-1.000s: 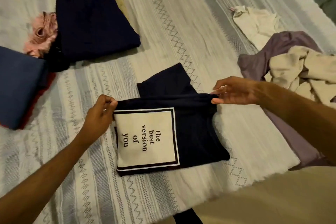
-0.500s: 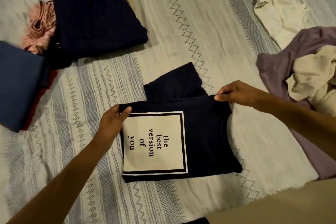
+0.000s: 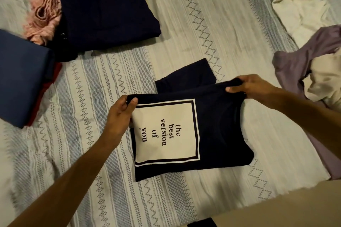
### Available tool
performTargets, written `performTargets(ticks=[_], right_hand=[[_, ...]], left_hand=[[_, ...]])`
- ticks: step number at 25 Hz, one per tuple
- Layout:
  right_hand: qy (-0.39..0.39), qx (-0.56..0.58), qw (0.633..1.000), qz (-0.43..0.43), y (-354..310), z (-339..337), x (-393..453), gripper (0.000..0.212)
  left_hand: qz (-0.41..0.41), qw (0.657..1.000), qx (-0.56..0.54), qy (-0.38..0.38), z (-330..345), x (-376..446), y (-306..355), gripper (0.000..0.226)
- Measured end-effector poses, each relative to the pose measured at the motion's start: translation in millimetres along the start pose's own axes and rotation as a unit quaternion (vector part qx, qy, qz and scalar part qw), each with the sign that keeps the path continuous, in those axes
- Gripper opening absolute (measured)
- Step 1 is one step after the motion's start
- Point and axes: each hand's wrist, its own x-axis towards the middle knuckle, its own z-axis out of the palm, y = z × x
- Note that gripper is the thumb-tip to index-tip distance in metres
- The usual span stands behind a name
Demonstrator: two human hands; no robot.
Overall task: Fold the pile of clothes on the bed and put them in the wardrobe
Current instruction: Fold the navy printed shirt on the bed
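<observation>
A dark navy T-shirt (image 3: pixel 221 131) with a white printed panel reading "the best version of you" lies partly folded in the middle of the bed. My left hand (image 3: pixel 120 114) pinches its upper left corner, thumb on top. My right hand (image 3: pixel 247 86) grips the upper right corner of the fold and lifts it slightly. One sleeve sticks out flat behind the fold. An unfolded pile sits at the right: a mauve garment (image 3: pixel 299 68), a beige one (image 3: pixel 326 75) on it, and a cream top (image 3: pixel 302 11) farther back.
Folded clothes lie at the back left: a large navy piece (image 3: pixel 105 9), a pink bundle (image 3: pixel 44 16), and a blue folded item (image 3: pixel 20 83) over something red. The striped bedspread (image 3: pixel 203 24) ends at the near right edge, with beige floor (image 3: pixel 286 208) beyond.
Both hands have drawn the top edge of the shirt toward me, and the right hand now lifts its corner. The view has shifted closer to the shirt.
</observation>
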Motion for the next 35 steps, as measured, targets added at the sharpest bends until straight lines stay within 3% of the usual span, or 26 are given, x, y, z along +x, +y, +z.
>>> performTargets(ticks=[4, 8, 14, 17, 19, 22, 24, 26, 28, 30, 32, 35], right_hand=[[0.072, 0.105, 0.991, -0.043, -4.5, 6.2, 1.0, 0.029], [0.112, 0.07, 0.99, 0.042, 13.7, 28.7, 11.3, 0.029], [0.202, 0.079, 0.976, -0.03, 20.9, 39.2, 3.7, 0.021], [0.292, -0.033, 0.956, 0.0, 30.6, 55.8, -14.6, 0.04], [0.388, -0.067, 0.919, -0.006, 52.9, 82.6, -46.9, 0.05], [0.482, 0.021, 0.876, -0.015, 101.6, 150.6, -122.8, 0.046], [0.408, 0.203, 0.886, 0.09, 121.1, 214.9, -164.6, 0.033], [0.247, 0.354, 0.883, 0.183, 119.1, 279.0, -192.8, 0.033], [0.166, 0.423, 0.872, 0.182, 101.8, 320.4, -190.9, 0.038], [0.149, 0.496, 0.842, 0.149, 78.6, 348.4, -173.5, 0.042], [0.186, 0.532, 0.813, 0.149, 62.6, 365.7, -152.8, 0.039], [0.231, 0.476, 0.829, 0.184, 69.9, 366.8, -153.9, 0.031]], left_hand=[[0.006, 0.999, -0.04, 0.036, 0.2, 5.4, -5.7, 0.025], [-0.055, 0.996, -0.036, 0.063, 1.5, 19.8, -14.9, 0.019], [-0.04, 0.992, -0.098, 0.062, -3.8, 19.0, -18.2, 0.018], [-0.081, 0.991, -0.029, 0.106, -9.7, 19.5, -27.7, 0.018], [-0.09, 0.985, 0.062, 0.132, -19.2, 11.9, -26.3, 0.04], [-0.121, 0.97, 0.202, 0.056, -32.0, -25.4, -22.5, 0.067], [-0.172, 0.955, 0.24, -0.015, -35.1, -49.8, -28.5, 0.075], [-0.197, 0.949, 0.237, -0.063, -36.2, -62.1, -40.5, 0.077], [-0.209, 0.956, 0.181, -0.096, -37.8, -62.9, -55.9, 0.071], [-0.229, 0.955, 0.125, -0.138, -38.3, -66.8, -57.4, 0.057], [-0.25, 0.946, 0.088, -0.187, -40.0, -81.1, -56.3, 0.046], [-0.299, 0.919, 0.091, -0.24, -50.6, -112.7, -62.9, 0.037]])
